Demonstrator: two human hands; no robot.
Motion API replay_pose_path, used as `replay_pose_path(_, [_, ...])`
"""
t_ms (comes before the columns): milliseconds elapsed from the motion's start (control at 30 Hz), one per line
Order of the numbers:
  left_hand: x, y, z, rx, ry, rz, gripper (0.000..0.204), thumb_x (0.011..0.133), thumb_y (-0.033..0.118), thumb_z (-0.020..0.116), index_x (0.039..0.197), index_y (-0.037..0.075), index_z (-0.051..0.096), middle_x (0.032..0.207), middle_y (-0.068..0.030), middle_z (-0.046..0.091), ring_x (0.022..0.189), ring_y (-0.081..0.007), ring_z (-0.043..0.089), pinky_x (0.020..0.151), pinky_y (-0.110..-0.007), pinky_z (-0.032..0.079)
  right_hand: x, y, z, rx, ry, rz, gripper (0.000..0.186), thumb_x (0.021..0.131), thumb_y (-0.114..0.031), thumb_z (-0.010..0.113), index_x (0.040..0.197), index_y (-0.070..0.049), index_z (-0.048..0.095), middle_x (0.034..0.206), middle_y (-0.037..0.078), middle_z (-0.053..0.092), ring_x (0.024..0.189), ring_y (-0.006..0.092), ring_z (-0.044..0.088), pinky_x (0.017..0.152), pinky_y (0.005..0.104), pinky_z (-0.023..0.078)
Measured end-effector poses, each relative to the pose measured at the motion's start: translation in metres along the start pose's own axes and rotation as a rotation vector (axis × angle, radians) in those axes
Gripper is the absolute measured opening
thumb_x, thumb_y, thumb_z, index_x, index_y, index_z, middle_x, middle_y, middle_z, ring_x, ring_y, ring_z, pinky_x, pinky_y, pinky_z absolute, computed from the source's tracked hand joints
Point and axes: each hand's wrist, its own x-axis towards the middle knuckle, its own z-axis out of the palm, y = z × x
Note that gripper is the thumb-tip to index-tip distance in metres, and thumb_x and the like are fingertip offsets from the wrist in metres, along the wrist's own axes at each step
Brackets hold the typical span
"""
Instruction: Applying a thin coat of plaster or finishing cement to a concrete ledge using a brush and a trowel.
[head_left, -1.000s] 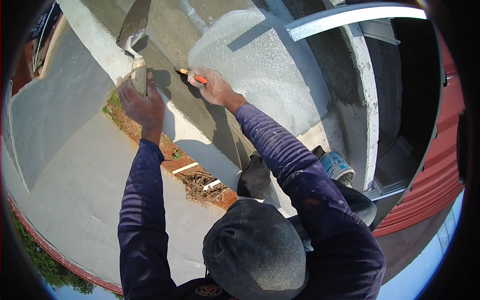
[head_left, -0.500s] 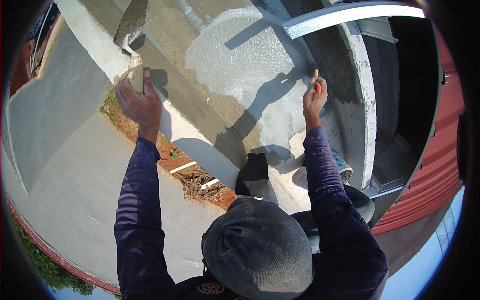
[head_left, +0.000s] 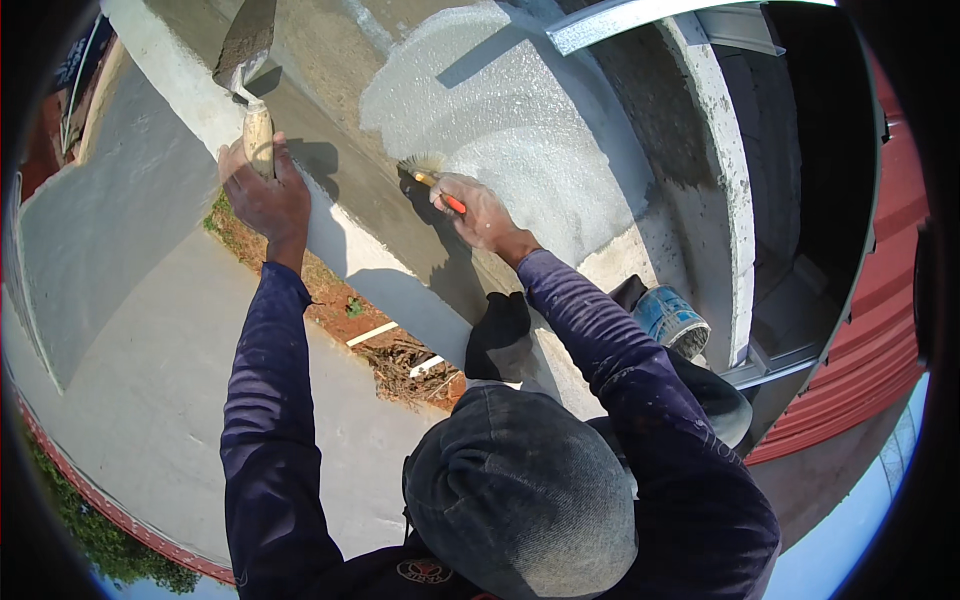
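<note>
My left hand is closed round the wooden handle of a trowel. Its dark, mortar-smeared blade points away toward the upper edge. In my right hand is a brush with a red and yellow handle, its pale bristles fanned against the cement surface. The bristles touch the left border of a wet, shiny grey patch. Dry, sandy-brown cement lies between that patch and the white ledge by my left hand.
A blue bucket with grey residue stands right of my right forearm. A pale metal frame bar crosses the upper right, near a curved white sill. Below the ledge on the left are soil and white strips. Red corrugated sheeting rises far right.
My right hand has swept left and nearer with the brush, from the wet patch's right side to its left border. The bucket shows more fully. My left hand has shifted slightly with the trowel.
</note>
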Motion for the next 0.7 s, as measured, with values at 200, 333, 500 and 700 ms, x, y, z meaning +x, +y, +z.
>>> replay_pose_path(200, [-0.001, 0.001, 0.002, 0.025, 0.004, 0.027, 0.047, 0.086, 0.031, 0.078, 0.116, 0.002, 0.056, 0.115, -0.0215, 0.063, 0.115, -0.0453, 0.058, 0.095, -0.052, 0.048, -0.022, 0.042, -0.068, 0.116, 0.575, 0.508, 0.014, 0.099, -0.018, 0.058, 0.096, -0.005, 0.061, 0.087, 0.011, 0.060, 0.079, 0.0253, 0.056, 0.076, 0.0352, 0.046])
replay_pose_path(333, [-0.002, 0.000, 0.002, 0.026, 0.026, 0.048, 0.047, 0.086, 0.031, 0.078, 0.115, 0.003, 0.055, 0.114, -0.0215, 0.063, 0.112, -0.0453, 0.059, 0.095, -0.052, 0.048, -0.041, 0.044, -0.080, -0.379, 0.853, 0.507, 0.010, 0.089, 0.000, 0.055, 0.098, -0.004, 0.058, 0.091, 0.015, 0.063, 0.083, 0.0358, 0.061, 0.076, 0.0400, 0.048])
replay_pose_path(500, [-0.001, -0.008, 0.004, -0.018, 0.020, 0.064, 0.045, 0.086, 0.033, 0.076, 0.113, 0.002, 0.056, 0.108, -0.0206, 0.065, 0.103, -0.0428, 0.062, 0.089, -0.050, 0.049, -0.064, 0.019, -0.038, 0.014, -0.041, 0.277, 0.006, 0.093, -0.006, 0.058, 0.098, -0.005, 0.058, 0.092, 0.011, 0.062, 0.088, 0.0277, 0.060, 0.082, 0.0360, 0.048])
replay_pose_path(700, [0.004, 0.004, -0.002, -0.002, -0.068, -0.037, 0.045, 0.087, 0.037, 0.074, 0.111, 0.002, 0.059, 0.099, -0.0175, 0.066, 0.092, -0.0383, 0.064, 0.081, -0.047, 0.049, -0.081, 0.053, -0.091, -0.281, 0.742, 0.588, 0.007, 0.094, -0.010, 0.060, 0.099, -0.006, 0.060, 0.095, 0.015, 0.066, 0.083, 0.0296, 0.063, 0.078, 0.0378, 0.050])
